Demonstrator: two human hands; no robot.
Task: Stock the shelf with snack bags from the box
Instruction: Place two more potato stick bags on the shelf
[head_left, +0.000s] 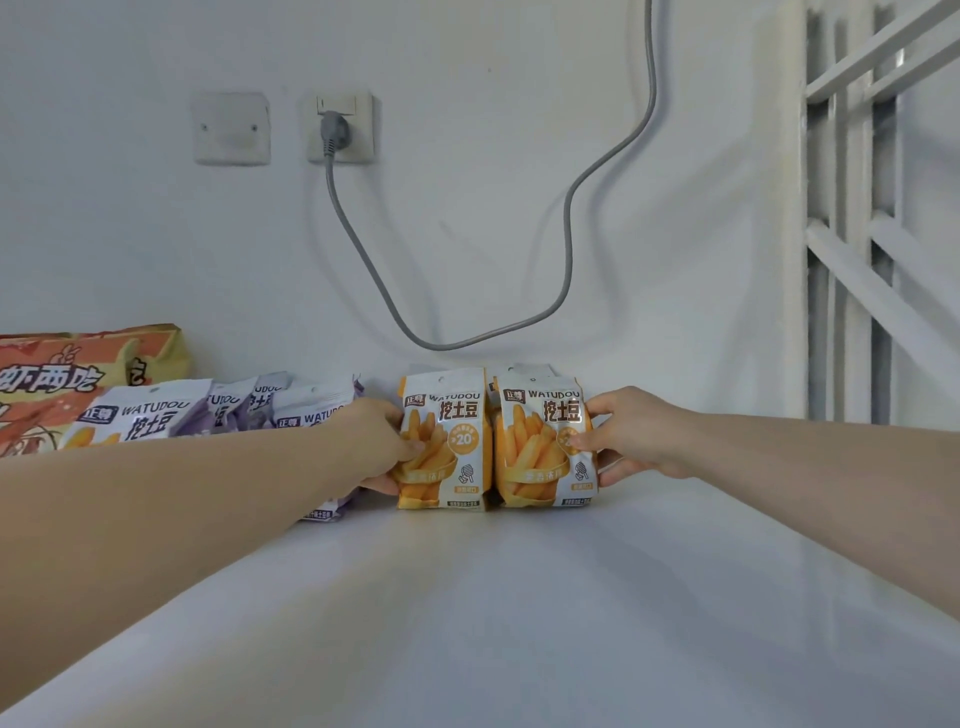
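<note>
While our left hand (379, 441) pinches one orange snack bag (448, 415), our right hand (634, 436) grips the second orange bag (540, 457) at its three o'clock.

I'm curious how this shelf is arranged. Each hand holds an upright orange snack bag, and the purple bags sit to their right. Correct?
Not quite. The head view shows the purple bags to the left of the orange pair, not the right. The left hand does hold the left orange bag and the right hand the right orange bag, both upright.
</note>
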